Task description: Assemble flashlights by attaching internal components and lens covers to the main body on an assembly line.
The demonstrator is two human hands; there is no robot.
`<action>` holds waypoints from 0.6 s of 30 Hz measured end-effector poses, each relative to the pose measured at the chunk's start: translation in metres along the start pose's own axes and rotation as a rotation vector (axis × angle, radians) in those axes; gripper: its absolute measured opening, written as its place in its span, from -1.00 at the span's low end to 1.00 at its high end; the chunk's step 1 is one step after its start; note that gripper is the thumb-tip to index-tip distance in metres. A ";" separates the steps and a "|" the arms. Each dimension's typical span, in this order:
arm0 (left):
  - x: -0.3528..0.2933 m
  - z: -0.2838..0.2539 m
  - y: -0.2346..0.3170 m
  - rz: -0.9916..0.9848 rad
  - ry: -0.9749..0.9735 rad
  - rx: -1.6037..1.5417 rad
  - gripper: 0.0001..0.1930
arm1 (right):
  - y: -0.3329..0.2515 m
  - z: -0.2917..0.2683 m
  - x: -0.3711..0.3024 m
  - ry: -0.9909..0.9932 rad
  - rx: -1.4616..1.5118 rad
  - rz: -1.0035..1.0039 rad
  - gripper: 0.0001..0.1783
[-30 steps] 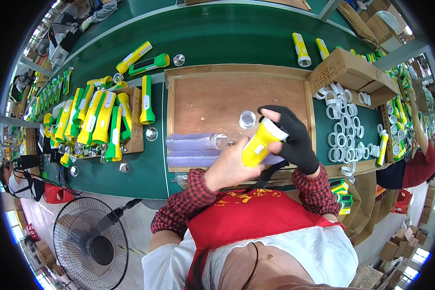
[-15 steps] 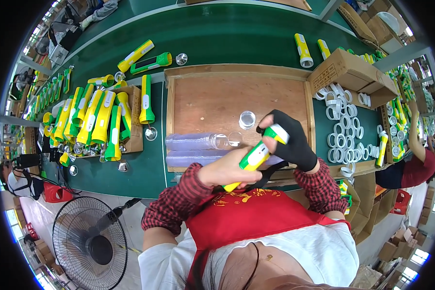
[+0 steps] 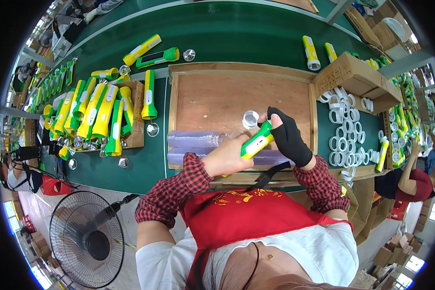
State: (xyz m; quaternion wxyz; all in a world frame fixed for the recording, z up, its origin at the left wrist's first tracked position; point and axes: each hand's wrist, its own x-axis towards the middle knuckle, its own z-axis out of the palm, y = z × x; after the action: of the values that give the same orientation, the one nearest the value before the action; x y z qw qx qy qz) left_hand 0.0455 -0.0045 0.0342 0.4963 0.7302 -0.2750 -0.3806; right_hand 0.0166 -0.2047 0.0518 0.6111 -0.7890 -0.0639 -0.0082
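Observation:
A yellow-and-green flashlight (image 3: 257, 143) is held slantwise over the front of a wooden tray (image 3: 244, 69). My left hand (image 3: 228, 155) is closed around its lower part. My right hand (image 3: 291, 140), in a black fingerless glove, closes on the green upper end, thumb at the side; its other fingers are partly hidden. Just beyond the hands a round clear lens (image 3: 250, 119) lies on the tray floor. Beside my left hand are two long rows of stacked clear lenses (image 3: 193, 139), the nearer one partly covered by my arm. A loose lens (image 3: 237, 136) shows at the far row's end.
Left of the tray, several flashlights (image 3: 89, 113) are heaped on a cardboard box, with silver reflectors (image 3: 152, 129) around. White rings (image 3: 343, 130) are piled at the right, by an open carton (image 3: 355, 79). A fan (image 3: 87, 239) stands at lower left. A co-worker (image 3: 411, 181) is at far right.
The flashlight and both hands have moved away from my body. My right hand has shifted to the flashlight's upper end, and the view has turned slightly.

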 end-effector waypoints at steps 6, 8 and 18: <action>0.001 0.004 0.026 -0.146 0.328 0.490 -0.43 | -0.004 -0.007 0.024 0.004 0.143 0.154 -0.61; -0.004 0.000 0.025 0.054 0.319 0.419 -0.39 | -0.001 -0.016 0.024 -0.039 0.103 0.020 -0.53; -0.014 -0.025 0.025 0.030 -0.073 -0.373 -0.52 | -0.019 -0.018 0.045 -0.247 0.206 -0.053 -0.41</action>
State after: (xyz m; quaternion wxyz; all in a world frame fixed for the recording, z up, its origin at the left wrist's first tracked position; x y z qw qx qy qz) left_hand 0.0579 0.0099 0.0670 0.6183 0.6071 -0.2285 -0.4437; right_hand 0.0604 -0.2135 0.0787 0.6758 -0.7151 -0.1598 0.0796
